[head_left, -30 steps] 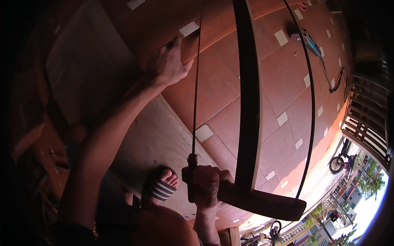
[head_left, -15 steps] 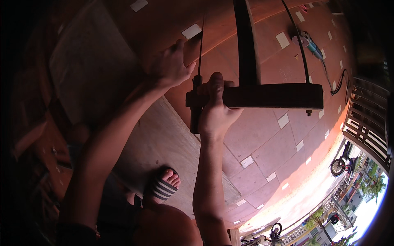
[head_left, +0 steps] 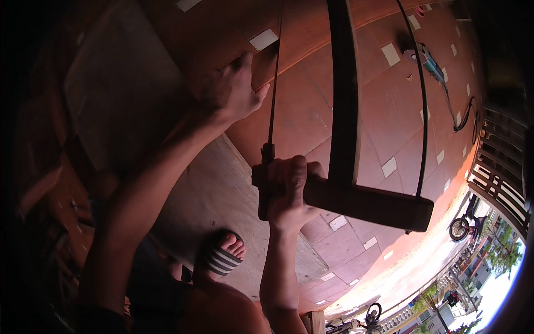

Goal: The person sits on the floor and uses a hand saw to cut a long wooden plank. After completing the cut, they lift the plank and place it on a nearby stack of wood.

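A wooden frame saw (head_left: 345, 106) with a dark beam, a thin blade and a tension rod extends away from me. My right hand (head_left: 292, 192) is closed around the blade-side end of its crosspiece, thumb on top. Left of the blade, my left hand (head_left: 231, 92) presses down on a shaded brown wooden piece (head_left: 265, 65), its thumb and a finger apart; the other fingers are lost in shadow. The blade passes close by this hand at the wood's edge. Whether its teeth touch the wood, I cannot tell.
A wide grey board (head_left: 125, 83) lies at the left. My sandalled foot (head_left: 225, 253) rests on a pale plank (head_left: 258, 253). An angle grinder (head_left: 428, 62) with its cord lies on the reddish tiled floor (head_left: 389, 106). Farther right are a slatted wooden frame (head_left: 503, 167) and a motorbike (head_left: 467, 225).
My right hand has pulled the saw toward me, bringing the crosspiece lower and tilting it slightly, with more blade showing. My left hand stays nearly in place.
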Tool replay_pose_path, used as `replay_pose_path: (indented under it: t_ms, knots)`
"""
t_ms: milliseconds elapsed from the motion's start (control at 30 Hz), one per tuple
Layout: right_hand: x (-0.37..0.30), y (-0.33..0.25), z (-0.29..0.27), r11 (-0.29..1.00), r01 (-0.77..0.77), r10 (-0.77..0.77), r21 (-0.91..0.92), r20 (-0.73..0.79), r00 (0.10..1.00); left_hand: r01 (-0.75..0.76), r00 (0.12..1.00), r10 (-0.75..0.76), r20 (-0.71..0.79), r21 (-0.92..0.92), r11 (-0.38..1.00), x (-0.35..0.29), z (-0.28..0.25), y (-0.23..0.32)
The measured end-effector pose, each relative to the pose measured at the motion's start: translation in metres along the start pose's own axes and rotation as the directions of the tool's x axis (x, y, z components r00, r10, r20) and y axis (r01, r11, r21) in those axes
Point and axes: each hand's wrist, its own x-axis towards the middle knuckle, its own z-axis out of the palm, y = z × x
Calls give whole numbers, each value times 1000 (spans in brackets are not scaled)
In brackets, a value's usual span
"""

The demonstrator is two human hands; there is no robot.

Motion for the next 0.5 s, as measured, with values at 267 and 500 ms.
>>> replay_pose_path:
  t_ms: [267, 500]
  knots:
    - [15, -12, 14, 993, 9, -6, -120, 18, 1000, -22, 1000, 22, 7, -23, 999, -2, -6, 0]
    - [-159, -72, -73, 998, -10, 16, -65, 88, 996, -87, 995, 85, -50, -44, 995, -2, 7, -8]
